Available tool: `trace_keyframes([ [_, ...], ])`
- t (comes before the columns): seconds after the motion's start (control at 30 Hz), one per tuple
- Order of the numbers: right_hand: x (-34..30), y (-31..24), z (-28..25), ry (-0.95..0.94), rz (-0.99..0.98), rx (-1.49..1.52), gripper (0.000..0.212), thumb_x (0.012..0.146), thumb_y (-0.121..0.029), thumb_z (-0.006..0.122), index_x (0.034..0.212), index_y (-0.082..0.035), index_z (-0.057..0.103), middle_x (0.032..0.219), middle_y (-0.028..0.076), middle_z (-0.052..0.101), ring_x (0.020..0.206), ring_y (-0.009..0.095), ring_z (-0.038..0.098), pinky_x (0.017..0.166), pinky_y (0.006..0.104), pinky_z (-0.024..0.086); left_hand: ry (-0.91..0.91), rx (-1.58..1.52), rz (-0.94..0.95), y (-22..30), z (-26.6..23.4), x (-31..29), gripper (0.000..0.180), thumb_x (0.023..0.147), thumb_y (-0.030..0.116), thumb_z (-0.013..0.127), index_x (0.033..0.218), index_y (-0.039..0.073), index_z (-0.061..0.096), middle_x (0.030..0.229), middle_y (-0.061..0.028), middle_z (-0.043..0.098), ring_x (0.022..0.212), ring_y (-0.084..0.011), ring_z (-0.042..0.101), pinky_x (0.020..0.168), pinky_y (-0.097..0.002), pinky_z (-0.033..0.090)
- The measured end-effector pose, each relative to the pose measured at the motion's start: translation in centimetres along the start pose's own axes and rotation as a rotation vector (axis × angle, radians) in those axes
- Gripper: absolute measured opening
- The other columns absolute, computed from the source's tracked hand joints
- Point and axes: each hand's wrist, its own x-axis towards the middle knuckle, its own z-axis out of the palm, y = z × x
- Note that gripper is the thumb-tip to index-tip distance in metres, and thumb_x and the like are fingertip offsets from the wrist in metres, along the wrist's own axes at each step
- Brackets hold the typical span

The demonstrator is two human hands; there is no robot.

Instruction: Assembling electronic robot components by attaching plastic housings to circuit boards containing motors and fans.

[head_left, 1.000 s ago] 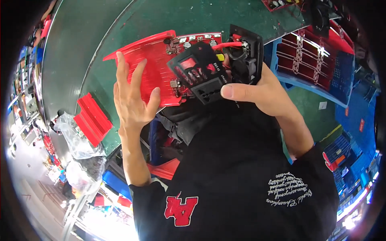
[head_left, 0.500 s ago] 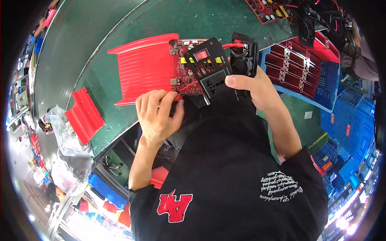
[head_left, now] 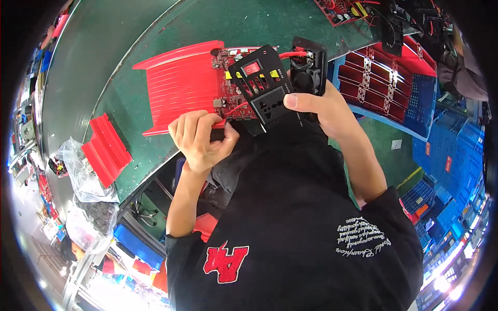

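A red ribbed metal housing (head_left: 179, 85) lies on the green bench with a red circuit board (head_left: 228, 78) inside it. My right hand (head_left: 324, 106) holds a black end panel (head_left: 262, 85) with a red rocker switch and socket openings, tilted up over the board's near end. A black fan part (head_left: 307, 67) with a red wire hangs behind that panel. My left hand (head_left: 199, 140) is closed at the housing's near edge, pinching a thin red wire (head_left: 233, 108) that runs up to the board.
A smaller red ribbed cover (head_left: 106, 150) lies at the left beside clear plastic bags (head_left: 78, 166). Blue crates (head_left: 394, 88) with several red boards stand at the right. Another red circuit board (head_left: 345, 10) lies at the far edge. The bench's front edge runs diagonally below my left hand.
My left hand has dropped from open and raised beside the housing to closed on the red wire at its near edge. My right hand has kept hold of the black panel.
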Motion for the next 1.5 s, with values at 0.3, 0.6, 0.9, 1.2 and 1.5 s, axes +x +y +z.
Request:
trace_keyframes([
  [0.3, 0.1, 0.0, -0.1, -0.010, -0.031, -0.041, 0.050, 0.075, -0.020, 0.076, 0.118, 0.000, 0.060, 0.105, 0.004, 0.064, 0.095, 0.012, 0.058, 0.086, 0.0277, 0.045, 0.028, 0.024, -0.036, 0.4, 0.4, 0.3, 0.022, 0.053, 0.014, 0.067, 0.072, 0.012, 0.056, 0.074, -0.0006, 0.057, 0.068, -0.0188, 0.055, 0.071, -0.0314, 0.035],
  [0.6, -0.1, -0.1, 0.4, 0.044, -0.017, -0.064, 0.047, 0.075, -0.016, 0.075, 0.116, -0.001, 0.060, 0.102, 0.003, 0.063, 0.093, 0.012, 0.058, 0.085, 0.0283, 0.045, 0.066, 0.040, -0.069, 0.8, 0.9, 0.5, 0.021, 0.052, 0.016, 0.065, 0.068, 0.014, 0.051, 0.069, 0.0005, 0.052, 0.063, -0.0185, 0.050, 0.069, -0.0314, 0.031],
  [0.9, 0.0, -0.5, 1.0, 0.080, -0.051, -0.066, 0.037, 0.075, -0.017, 0.080, 0.103, -0.003, 0.061, 0.093, 0.000, 0.059, 0.085, 0.009, 0.054, 0.077, 0.0258, 0.043, -0.076, -0.069, -0.083, 0.0, -1.7, 0.0, 0.024, 0.062, 0.021, 0.069, 0.082, 0.011, 0.061, 0.088, -0.0060, 0.057, 0.086, -0.0244, 0.055, 0.081, -0.0366, 0.035],
  [1.2, 2.1, -1.9, 2.4, -0.012, -0.050, -0.137, 0.037, 0.078, -0.017, 0.073, 0.111, -0.001, 0.064, 0.100, 0.003, 0.065, 0.093, 0.013, 0.060, 0.088, 0.0290, 0.045, 0.069, 0.004, -0.571, -4.8, -3.3, -0.9, 0.056, 0.075, 0.008, 0.058, 0.127, -0.008, 0.047, 0.124, -0.0265, 0.046, 0.110, -0.0400, 0.050, 0.096, -0.0445, 0.046],
  [1.5, 5.3, -3.1, 6.4, -0.139, -0.055, -0.216, 0.026, 0.079, -0.024, 0.077, 0.092, -0.004, 0.067, 0.082, 0.000, 0.061, 0.076, 0.010, 0.055, 0.072, 0.0254, 0.042, 0.178, -0.066, -0.607, -4.8, -2.8, -1.3, 0.063, 0.089, 0.022, 0.062, 0.137, -0.009, 0.035, 0.128, -0.0285, 0.041, 0.112, -0.0420, 0.052, 0.097, -0.0462, 0.047],
])
